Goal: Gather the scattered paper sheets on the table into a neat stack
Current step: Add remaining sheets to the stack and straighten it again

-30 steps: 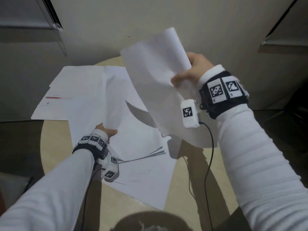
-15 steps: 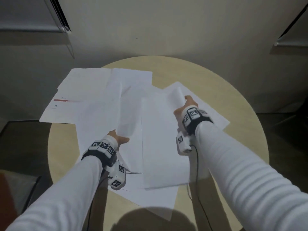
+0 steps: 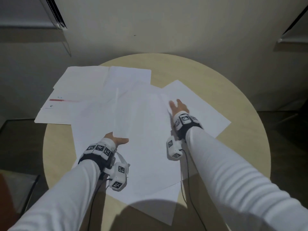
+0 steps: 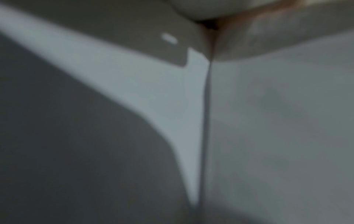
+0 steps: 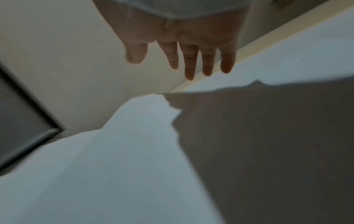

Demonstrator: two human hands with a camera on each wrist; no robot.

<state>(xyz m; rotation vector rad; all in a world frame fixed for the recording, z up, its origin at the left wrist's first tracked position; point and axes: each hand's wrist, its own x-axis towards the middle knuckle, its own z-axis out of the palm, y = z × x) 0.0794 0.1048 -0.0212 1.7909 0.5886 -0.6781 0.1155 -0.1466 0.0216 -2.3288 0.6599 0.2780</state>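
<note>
A dim room with a pale wall (image 3: 166,30) lies behind a round, light wooden table (image 3: 225,90), which carries the whole job. Loose white paper sheets (image 3: 146,147) cover its left and centre in an overlapping, fanned spread, corners pointing several ways; one at the far left bears a red bar (image 3: 64,100) and overhangs the table edge.

Change noted: a second ago the right hand (image 3: 179,107) held a curled sheet up in the air; that sheet now lies flat on top of the spread, right of centre, and the hand has let go. Its fingers (image 5: 189,63) are straight and spread, hovering just over the paper, holding nothing.

The left hand (image 3: 116,140) rests at the near left of the spread. Its thumb lies on top of a sheet; the fingers are hidden, apparently under the sheet's edge, so I cannot tell whether it grips. The left wrist view is too blurred to settle this.

Assessment: one more sheet has joined the pile, but edges are not aligned. The far-left sheets remain outside the main overlap. Gathering is partly done; squaring has not begun.
</note>
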